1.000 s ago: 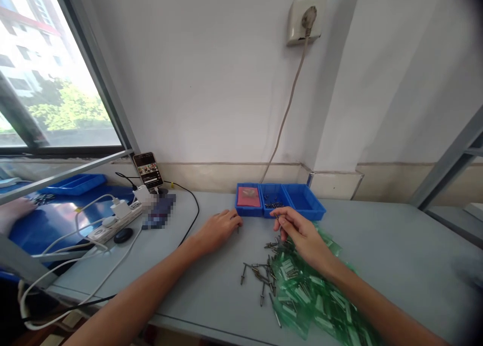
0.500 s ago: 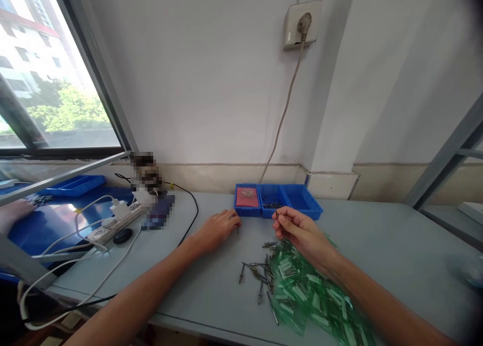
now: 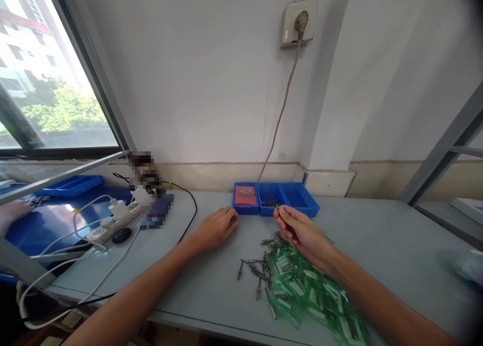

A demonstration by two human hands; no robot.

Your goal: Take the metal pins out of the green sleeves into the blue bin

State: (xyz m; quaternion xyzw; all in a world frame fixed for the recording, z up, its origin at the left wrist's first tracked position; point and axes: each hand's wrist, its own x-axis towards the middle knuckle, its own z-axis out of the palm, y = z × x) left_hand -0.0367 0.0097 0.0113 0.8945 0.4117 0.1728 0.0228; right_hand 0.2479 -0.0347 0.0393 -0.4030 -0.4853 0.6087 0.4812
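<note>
My left hand (image 3: 219, 227) rests on the grey table left of the blue bins, its fingers curled; a tiny dark tip shows beneath them. Pinched between thumb and fingers of my right hand (image 3: 296, 228) is a small metal rivet (image 3: 277, 208), held at the front edge of the middle blue bin (image 3: 267, 211). That bin holds several small dark metal pieces. Loose metal rivets (image 3: 258, 271) lie on the table below the hands, beside a heap of green plastic packets (image 3: 302, 285) under my right forearm.
The left blue bin (image 3: 246, 210) holds a red sheet with a small clear packet. The right blue bin (image 3: 300, 197) adjoins. A white power strip (image 3: 113, 225), cables and a black round object (image 3: 122, 235) lie at left. Another person's hand (image 3: 15, 211) is at far left.
My right hand has turned slightly, and the piece in its fingertips now points up toward the middle bin. The left fingers have curled in, hiding more of the small piece under them.
</note>
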